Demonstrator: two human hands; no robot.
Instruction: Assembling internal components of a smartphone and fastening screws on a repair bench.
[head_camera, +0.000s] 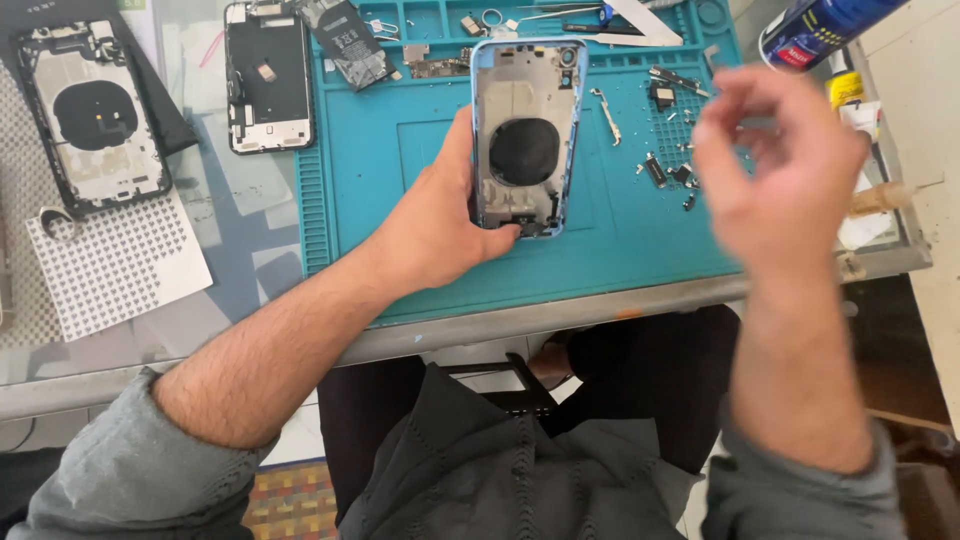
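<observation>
Your left hand grips the blue phone housing by its edge, tilted open-side up over the teal mat for inspection, while your blurred right hand hovers, seemingly empty, fingers loosely curled.

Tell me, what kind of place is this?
Probably a phone repair bench. The left hand holds an opened phone shell over a teal repair mat, with small parts scattered about.
</observation>
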